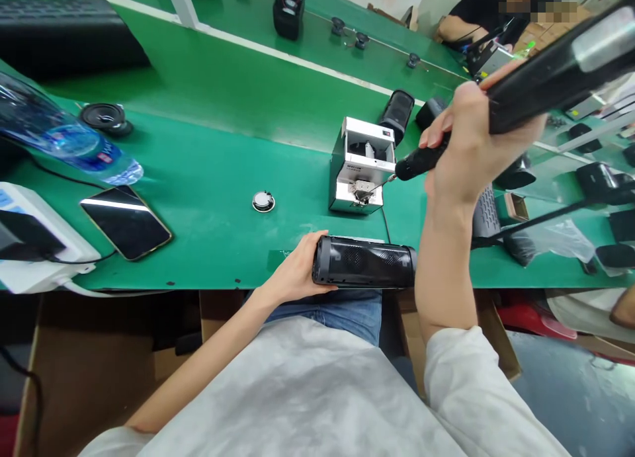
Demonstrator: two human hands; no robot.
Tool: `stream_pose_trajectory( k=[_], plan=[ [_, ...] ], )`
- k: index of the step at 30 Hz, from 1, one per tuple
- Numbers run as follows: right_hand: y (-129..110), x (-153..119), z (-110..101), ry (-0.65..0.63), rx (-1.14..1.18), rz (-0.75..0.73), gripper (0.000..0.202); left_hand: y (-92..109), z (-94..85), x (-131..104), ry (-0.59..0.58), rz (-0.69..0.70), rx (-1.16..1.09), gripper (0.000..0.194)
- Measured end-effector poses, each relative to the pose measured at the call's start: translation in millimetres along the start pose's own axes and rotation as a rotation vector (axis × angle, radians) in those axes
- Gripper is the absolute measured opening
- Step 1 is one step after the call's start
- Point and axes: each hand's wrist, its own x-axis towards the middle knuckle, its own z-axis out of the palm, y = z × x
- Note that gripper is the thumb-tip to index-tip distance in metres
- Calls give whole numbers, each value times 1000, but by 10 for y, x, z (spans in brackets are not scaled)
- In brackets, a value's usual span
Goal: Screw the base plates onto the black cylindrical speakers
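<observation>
My left hand (296, 266) is closed round the left end of a black speaker housing (364, 262), which lies on its side at the table's front edge. My right hand (469, 143) is raised and wrapped round a black electric screwdriver (540, 73). The screwdriver's tip points down to the left and meets the front outlet of a white and grey screw feeder (342, 189); whether a screw sits on the bit is too small to tell. Left of the feeder, a small round silver speaker driver (262, 202) lies on the green table.
A phone (127, 222), a water bottle (64, 136), a white power strip (42, 245) and a black speaker driver (105, 118) are on the left. Behind the feeder stands another black speaker (397, 113). A co-worker (489, 14) sits across at the upper right.
</observation>
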Motion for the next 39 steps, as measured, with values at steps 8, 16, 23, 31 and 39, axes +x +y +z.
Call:
stream_pose_trajectory(
  k=[8,16,23,31,39],
  plan=[
    [216,-4,66,40,-77,18,30,13,1,-14,10,2,3,129],
    [15,-23,-120,-88,-156,176,32,14,-9,-3,9,18,-1,127],
    [-838,-15,-356,-58,-130,235,14,-3,11,-4,13,10,-7,124],
    [-1031,-114,-482,6,-102,292,21,-14,6,-5,4,-3,6,124],
    [-868,-355,-512,-87,-81,380,17,-18,-14,-21,2,-36,14,116]
  ],
)
